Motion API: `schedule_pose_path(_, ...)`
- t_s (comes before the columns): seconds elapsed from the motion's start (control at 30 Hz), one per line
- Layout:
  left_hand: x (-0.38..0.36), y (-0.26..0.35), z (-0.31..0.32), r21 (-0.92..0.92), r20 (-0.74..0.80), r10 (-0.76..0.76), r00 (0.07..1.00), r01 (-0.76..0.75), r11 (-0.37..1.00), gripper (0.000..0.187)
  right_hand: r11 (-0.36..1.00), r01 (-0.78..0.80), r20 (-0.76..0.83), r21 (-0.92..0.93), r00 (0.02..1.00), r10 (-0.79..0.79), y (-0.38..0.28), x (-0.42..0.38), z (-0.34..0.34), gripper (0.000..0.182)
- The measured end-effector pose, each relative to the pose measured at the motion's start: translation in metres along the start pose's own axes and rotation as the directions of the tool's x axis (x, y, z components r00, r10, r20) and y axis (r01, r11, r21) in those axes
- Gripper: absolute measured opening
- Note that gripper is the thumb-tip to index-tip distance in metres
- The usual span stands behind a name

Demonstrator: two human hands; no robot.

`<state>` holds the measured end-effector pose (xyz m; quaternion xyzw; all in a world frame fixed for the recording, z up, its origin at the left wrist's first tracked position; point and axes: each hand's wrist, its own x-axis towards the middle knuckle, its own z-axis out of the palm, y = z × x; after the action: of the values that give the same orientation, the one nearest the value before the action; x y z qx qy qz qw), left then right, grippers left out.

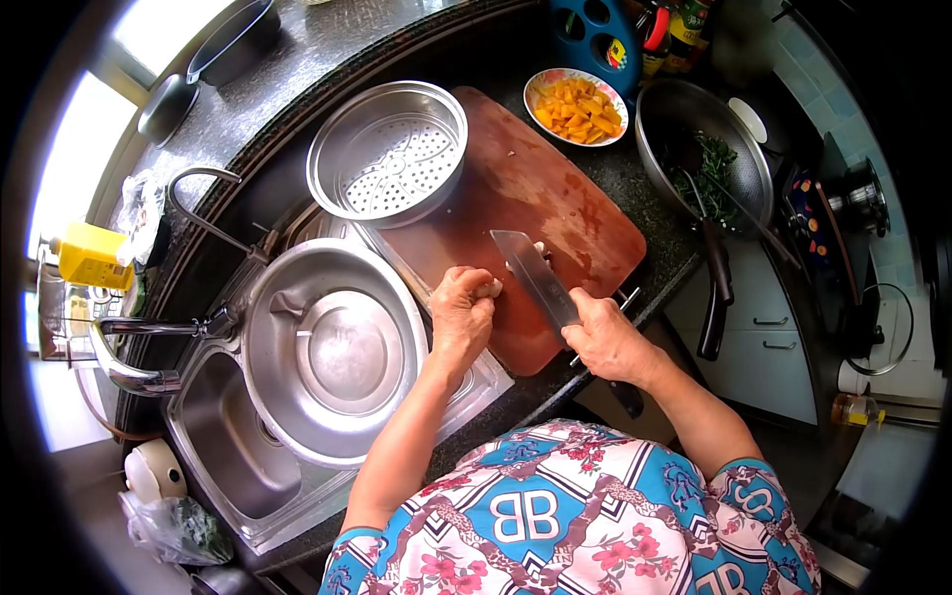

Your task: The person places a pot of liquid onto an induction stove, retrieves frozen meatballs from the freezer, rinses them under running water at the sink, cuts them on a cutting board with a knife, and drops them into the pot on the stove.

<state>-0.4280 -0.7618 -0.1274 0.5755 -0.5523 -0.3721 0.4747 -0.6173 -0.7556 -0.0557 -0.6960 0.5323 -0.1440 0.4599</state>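
Observation:
My right hand [607, 339] grips a cleaver [537, 281] by its dark handle, the blade angled over a reddish-brown cutting board [585, 203]. Small whitish pieces [541, 250], perhaps garlic, lie beside the blade, partly hidden by it. To the left of the blade, the fingers of my left hand [463, 312] are curled closed around a small whitish piece [492, 289] that looks like a garlic clove. This hand is over the board's left side, apart from the cleaver.
A perforated steamer pan [399, 164] overlaps the board's far left corner. A large metal basin [349, 342] sits over the sink [223, 426]. Beyond the board stand a bowl of orange pieces [577, 111] and a wok [659, 149] with greens [712, 171].

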Motion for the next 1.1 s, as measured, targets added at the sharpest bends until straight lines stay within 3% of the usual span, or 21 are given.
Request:
schedule_pose_path(0.07,0.000,-0.001,-0.002,0.029,0.007,-0.020,1.000,0.020,0.999,0.015,1.000,0.013,0.015,-0.023,1.000,-0.013,-0.003,0.001,0.005,0.013)
schedule_pose_path(0.13,0.000,-0.007,-0.001,0.021,0.015,-0.182,0.983,0.182,0.983,0.013,0.997,0.040,0.043,-0.070,0.998,-0.037,-0.005,0.003,0.009,0.014)
schedule_pose_path(0.27,0.001,-0.008,0.004,-0.043,-0.015,-0.219,0.976,0.218,0.975,0.012,0.991,0.033,0.055,-0.131,0.998,-0.026,-0.005,0.006,0.012,0.013)
schedule_pose_path(0.33,0.004,0.002,0.003,0.137,-0.012,-0.104,0.995,0.105,0.985,0.012,0.986,0.032,0.057,-0.165,0.998,-0.023,-0.006,0.007,0.013,0.013)
schedule_pose_path(0.37,0.005,0.002,0.003,0.135,-0.011,-0.104,0.995,0.104,0.985,0.012,0.980,0.031,0.058,-0.196,0.998,-0.020,-0.006,0.008,0.012,0.013)
schedule_pose_path(0.43,0.004,0.001,0.001,0.266,-0.032,0.037,0.999,-0.027,0.963,0.014,0.977,0.034,0.054,-0.209,0.998,-0.023,-0.004,0.008,0.013,0.014)
schedule_pose_path(0.57,0.004,-0.003,0.001,0.260,-0.002,0.047,0.999,-0.045,0.965,0.013,0.952,0.084,0.064,-0.294,0.996,-0.068,-0.009,0.009,0.013,0.014)
schedule_pose_path(0.67,0.005,-0.005,0.000,0.328,0.018,0.149,0.989,-0.147,0.933,0.011,0.929,0.093,0.087,-0.359,0.994,-0.066,-0.014,0.010,0.013,0.012)
schedule_pose_path(0.73,0.005,-0.014,0.002,0.316,-0.024,0.306,0.952,-0.283,0.906,0.010,0.912,0.193,0.192,-0.363,0.973,-0.129,-0.006,0.016,0.013,0.013)
schedule_pose_path(0.8,0.006,-0.023,0.000,0.310,0.027,0.238,0.971,-0.235,0.921,0.012,0.938,0.011,0.241,-0.348,0.967,0.078,-0.034,0.023,0.002,0.015)
schedule_pose_path(0.83,0.011,-0.034,-0.001,0.266,0.042,0.264,0.964,-0.265,0.927,0.015,0.935,0.018,0.270,-0.356,0.959,0.084,-0.036,0.031,0.003,0.016)
schedule_pose_path(0.87,0.012,-0.041,0.002,0.210,0.010,0.252,0.968,-0.248,0.946,0.016,0.928,0.078,0.189,-0.365,0.982,-0.008,-0.030,0.032,0.008,0.017)
schedule_pose_path(0.9,0.015,-0.025,0.002,0.161,0.029,0.217,0.976,-0.219,0.962,0.015,0.939,0.071,0.242,-0.336,0.970,0.013,-0.034,0.035,0.004,0.017)
schedule_pose_path(0.97,0.015,-0.013,-0.004,0.247,0.078,0.128,0.989,-0.144,0.958,0.008,0.939,0.094,0.354,-0.330,0.935,0.031,-0.038,0.041,-0.002,0.018)
schedule_pose_path(1.0,0.014,-0.006,-0.003,0.299,0.071,0.202,0.977,-0.214,0.930,0.009,0.942,0.094,0.443,-0.321,0.895,0.062,-0.037,0.045,-0.007,0.020)
schedule_pose_path(1.1,0.014,-0.017,-0.004,0.300,0.092,0.159,0.983,-0.180,0.937,0.010,0.923,0.204,0.508,-0.326,0.861,-0.011,-0.027,0.060,-0.002,0.028)
